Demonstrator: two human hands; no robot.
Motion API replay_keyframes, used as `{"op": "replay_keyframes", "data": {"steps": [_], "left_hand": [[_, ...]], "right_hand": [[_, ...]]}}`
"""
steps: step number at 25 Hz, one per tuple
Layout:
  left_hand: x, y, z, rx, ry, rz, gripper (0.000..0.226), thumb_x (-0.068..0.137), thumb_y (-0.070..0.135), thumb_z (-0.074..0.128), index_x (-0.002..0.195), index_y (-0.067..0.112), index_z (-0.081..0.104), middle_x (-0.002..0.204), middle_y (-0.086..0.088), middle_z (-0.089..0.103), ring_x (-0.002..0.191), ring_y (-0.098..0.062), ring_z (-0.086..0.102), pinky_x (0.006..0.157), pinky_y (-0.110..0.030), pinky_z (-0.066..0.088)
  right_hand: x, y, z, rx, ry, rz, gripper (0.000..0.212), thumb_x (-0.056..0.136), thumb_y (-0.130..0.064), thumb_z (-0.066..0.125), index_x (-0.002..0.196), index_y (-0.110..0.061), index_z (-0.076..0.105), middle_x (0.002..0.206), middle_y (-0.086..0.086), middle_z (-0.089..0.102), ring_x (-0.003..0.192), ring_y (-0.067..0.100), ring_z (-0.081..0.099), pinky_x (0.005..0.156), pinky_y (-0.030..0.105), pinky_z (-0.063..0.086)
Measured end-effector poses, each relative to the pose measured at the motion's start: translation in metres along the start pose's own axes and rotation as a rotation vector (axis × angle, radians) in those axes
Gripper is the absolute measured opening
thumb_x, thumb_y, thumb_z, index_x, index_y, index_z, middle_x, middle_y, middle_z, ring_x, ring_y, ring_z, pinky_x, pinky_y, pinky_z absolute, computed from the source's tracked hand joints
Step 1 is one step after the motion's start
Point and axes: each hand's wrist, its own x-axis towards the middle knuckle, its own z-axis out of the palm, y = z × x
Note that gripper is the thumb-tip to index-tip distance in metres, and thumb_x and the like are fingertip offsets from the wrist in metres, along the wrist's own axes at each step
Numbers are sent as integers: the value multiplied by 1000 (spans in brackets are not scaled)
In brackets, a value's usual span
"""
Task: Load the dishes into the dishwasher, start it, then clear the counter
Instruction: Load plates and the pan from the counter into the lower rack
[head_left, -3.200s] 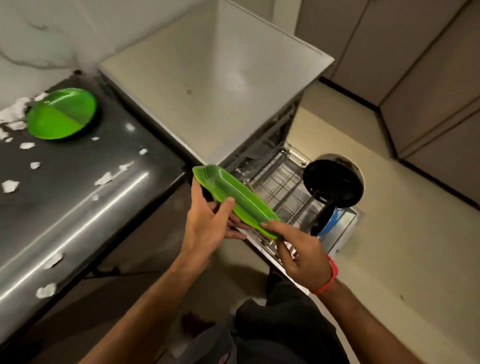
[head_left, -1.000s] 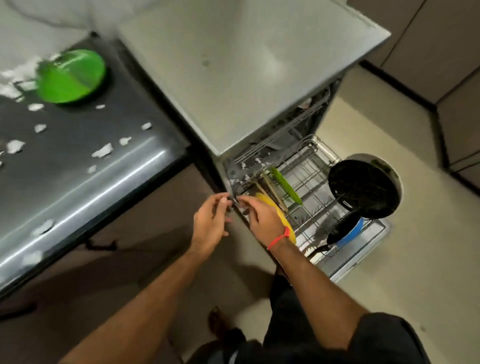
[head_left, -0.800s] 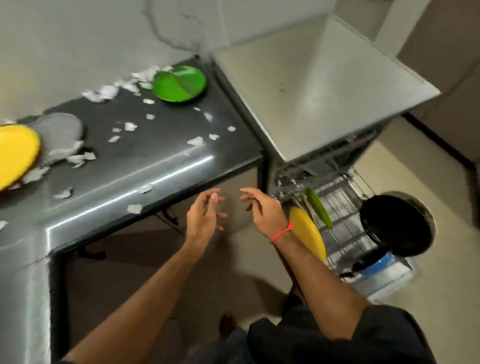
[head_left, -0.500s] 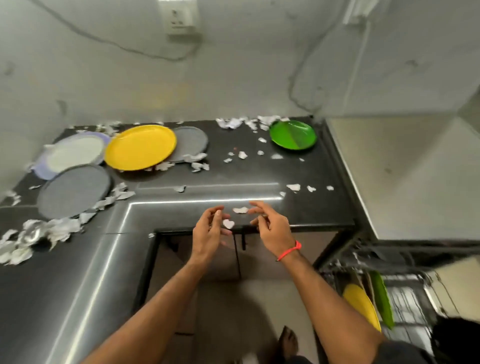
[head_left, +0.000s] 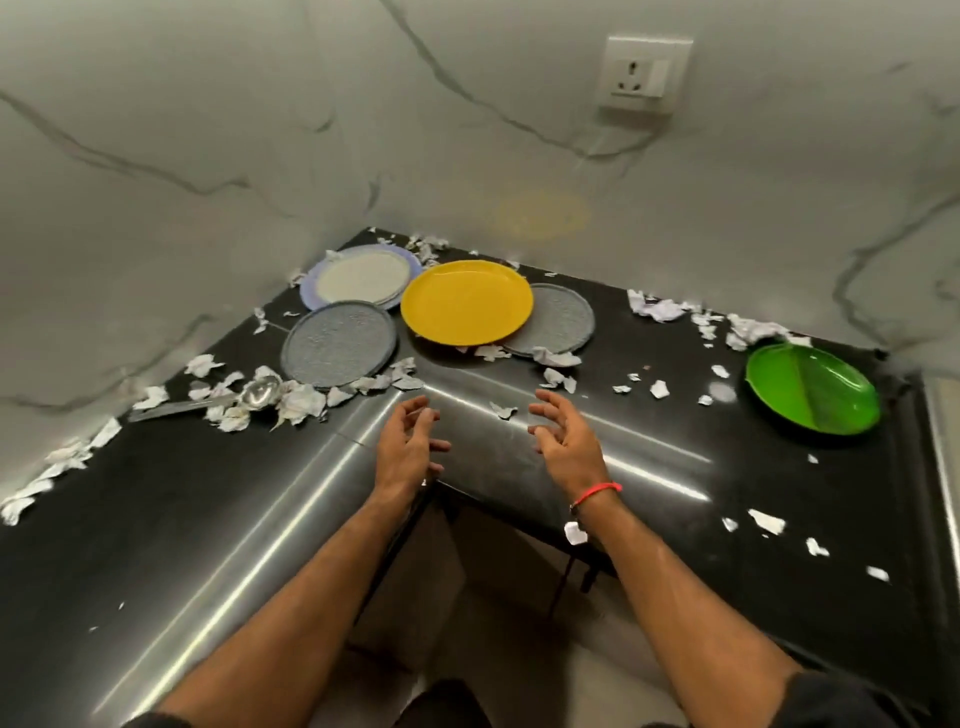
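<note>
Left hand: the left hand (head_left: 408, 447) hovers over the inner corner of the black worktop (head_left: 649, 499), fingers loosely curled and spread, holding nothing.
Right hand: the right hand (head_left: 566, 441) hovers just beside it, apart from it, fingers likewise relaxed and parted, empty; a red wrist band (head_left: 597, 492) circles the wrist.
Between the hands: a small paper scrap (head_left: 504, 410) lies on the worktop ahead of the gap.
Yellow plate: the yellow plate (head_left: 466, 302) lies flat toward the back edge of the worktop, ahead of both hands, its right rim overlapping a grey plate.
Grey plates: the right grey plate (head_left: 566, 321) sits partly under the yellow one; the left grey plate (head_left: 338, 344) lies flat just left of the yellow plate, nearer the front.
Pale plate: a white plate with a blue rim (head_left: 361, 275) sits in the back corner where the two walls meet, touching or just behind the left grey plate.
Green plate: the green divided plate (head_left: 813, 387) lies well apart from the others, near the right end of the worktop.
Ladle: a metal ladle (head_left: 257, 393) lies among crumpled paper along the left wall side.
Litter: torn paper bits (head_left: 657, 310) are scattered along the back edge and across the right part of the worktop.
Wall: a socket (head_left: 644, 73) is mounted on the marble wall above the back edge.
</note>
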Motion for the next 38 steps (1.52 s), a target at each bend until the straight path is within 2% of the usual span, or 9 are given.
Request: {"op": "replay_keyframes", "data": {"steps": [3, 6, 14, 18, 21, 25, 28, 33, 38], "left_hand": [[38, -2, -18, -55, 37, -107, 35, 105, 25, 53, 139, 20, 49, 129, -1, 60, 88, -25, 73, 55, -34, 58], [93, 2, -16, -143, 39, -193, 34, 105, 25, 54, 138, 17, 47, 134, -6, 57, 95, -25, 71, 66, -39, 61], [238, 18, 31, -327, -59, -465, 59, 107, 25, 51, 157, 9, 26, 158, -19, 35, 132, -40, 52, 91, -45, 54], [268, 17, 46, -427, -54, -541, 57, 104, 15, 56, 154, 9, 29, 153, -22, 42, 129, -44, 54, 98, -53, 53], [271, 17, 53, -477, -32, -513, 47, 104, 2, 45, 149, 10, 37, 146, -22, 49, 119, -43, 59, 85, -49, 56], [230, 28, 61, -507, -67, -414, 38, 104, 3, 42, 140, 14, 46, 135, -15, 57, 107, -37, 65, 73, -43, 60], [170, 33, 73, -472, -288, -440, 32, 103, 1, 48, 133, 14, 50, 124, -14, 64, 101, -32, 69, 65, -39, 63], [62, 30, 116, -344, -715, -501, 52, 91, -3, 67, 136, 13, 47, 128, -16, 65, 103, -35, 72, 72, -36, 63], [-65, 21, 163, -216, -888, -440, 54, 94, 13, 69, 141, 14, 44, 126, -14, 67, 98, -36, 74, 70, -39, 63]], "right_hand": [[34, -5, 20, 27, -42, 51, 44, 97, -2, 51, 133, -27, 53, 131, 0, 61, 98, 27, 67, 85, 35, 57], [63, -9, 37, 35, -72, 117, 47, 99, -1, 50, 142, -20, 47, 142, 2, 53, 112, 12, 61, 91, 21, 50], [133, -21, 40, 76, 71, 198, 52, 97, 0, 51, 143, -22, 45, 135, 1, 59, 125, 16, 56, 104, 41, 49], [138, -20, 33, 117, 139, 246, 49, 97, 0, 52, 137, -27, 50, 125, 0, 66, 116, 23, 63, 97, 42, 54], [135, -19, 31, 124, 176, 252, 46, 97, 0, 53, 132, -30, 53, 120, 1, 69, 110, 23, 66, 96, 42, 55], [125, -20, 20, 251, 291, 271, 46, 97, -18, 62, 140, -25, 47, 126, 1, 65, 111, 24, 66, 94, 47, 56], [107, -26, 1, 428, 410, 303, 58, 94, -32, 66, 145, -26, 38, 131, -2, 61, 111, 26, 66, 83, 50, 59], [29, -17, -70, 401, 838, 180, 40, 95, -6, 57, 130, -24, 55, 120, -2, 66, 112, 21, 63, 98, 49, 52], [-109, -14, -149, 373, 989, 118, 38, 96, -2, 55, 131, -17, 57, 115, -3, 67, 105, 12, 64, 87, 29, 53]]}}
